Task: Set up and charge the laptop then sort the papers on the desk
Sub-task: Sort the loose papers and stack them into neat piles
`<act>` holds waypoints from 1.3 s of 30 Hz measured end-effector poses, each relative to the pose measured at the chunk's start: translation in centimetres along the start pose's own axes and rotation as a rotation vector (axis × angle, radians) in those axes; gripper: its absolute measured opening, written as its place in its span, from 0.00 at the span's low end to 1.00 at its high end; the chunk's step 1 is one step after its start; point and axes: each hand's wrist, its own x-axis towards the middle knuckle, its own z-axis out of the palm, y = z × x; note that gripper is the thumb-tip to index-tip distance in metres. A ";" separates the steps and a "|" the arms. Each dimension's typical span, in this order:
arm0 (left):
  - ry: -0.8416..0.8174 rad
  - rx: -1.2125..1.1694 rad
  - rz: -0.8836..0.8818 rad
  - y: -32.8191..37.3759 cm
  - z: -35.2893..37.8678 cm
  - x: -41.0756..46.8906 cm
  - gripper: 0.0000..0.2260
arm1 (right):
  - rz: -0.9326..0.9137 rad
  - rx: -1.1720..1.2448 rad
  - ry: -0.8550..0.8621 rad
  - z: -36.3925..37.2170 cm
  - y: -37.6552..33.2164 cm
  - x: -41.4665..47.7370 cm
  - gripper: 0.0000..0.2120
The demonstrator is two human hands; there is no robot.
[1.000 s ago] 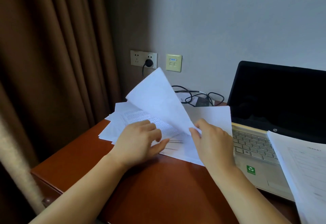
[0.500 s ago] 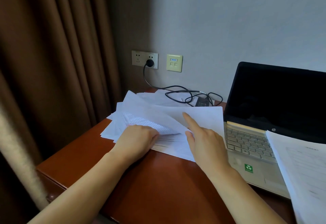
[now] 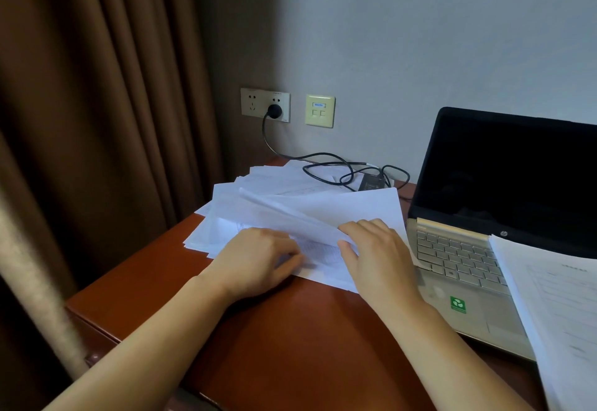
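On desk [image 3: 290, 330]: paper pile [image 3: 226, 216] at 11 o'clock. L hand [image 3: 258, 258] curled atop it, grip unclear. R hand [image 3: 378, 255] pinches top sheet [image 3: 355, 207] edge. laptop [image 3: 458, 255] open, 3 o'clock; charger [image 3: 371, 180] 12 o'clock, plugged into wall.

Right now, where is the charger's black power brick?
In the head view the power brick lies at the back of the desk by the wall, just left of the laptop, behind the spread papers.

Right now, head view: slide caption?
Left hand rests on scattered papers, right hand pinches a raised sheet, beside an open laptop; charger plugged into wall socket.
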 end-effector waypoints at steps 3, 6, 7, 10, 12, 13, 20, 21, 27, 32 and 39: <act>0.047 0.076 0.072 -0.1 0.1 0.2 0.15 | 0.015 0.026 -0.047 0.1 0.1 -0.1 0.09; 0.144 0.162 0.092 -0.4 0.0 0.4 0.09 | 0.031 0.090 -0.096 0.2 0.1 -0.3 0.06; 0.164 0.161 0.090 -0.5 0.0 0.4 0.10 | 0.038 0.109 -0.117 0.1 0.1 -0.4 0.05; 0.211 0.127 0.080 -0.5 -0.3 0.3 0.10 | 0.067 0.154 -0.189 -0.1 0.1 -0.5 0.04; 0.266 0.122 0.074 -0.5 -0.4 0.3 0.10 | 0.085 0.192 -0.253 -0.3 -0.1 -0.5 0.08; 0.296 0.121 0.067 -0.4 -0.4 0.3 0.10 | 0.091 0.198 -0.288 -0.5 -0.3 -0.5 0.10; 0.534 0.254 0.130 0.4 -1.0 0.5 0.04 | 0.196 -0.045 -0.292 -1.3 -1.3 0.2 0.10; 0.588 0.299 0.087 0.5 -1.2 0.5 0.08 | 0.218 -0.094 -0.281 -1.3 -1.3 0.3 0.10; 0.320 0.193 0.125 0.4 -0.3 0.2 0.18 | 0.324 -0.123 -0.204 -1.2 -1.0 0.5 0.12; -0.073 0.227 -0.125 -0.1 0.2 0.5 0.27 | 0.334 -0.105 -0.202 -1.3 -0.9 0.4 0.13; 0.026 0.322 -0.037 -1.3 1.2 0.6 0.04 | 0.112 0.126 -0.200 -0.2 -0.7 0.1 0.07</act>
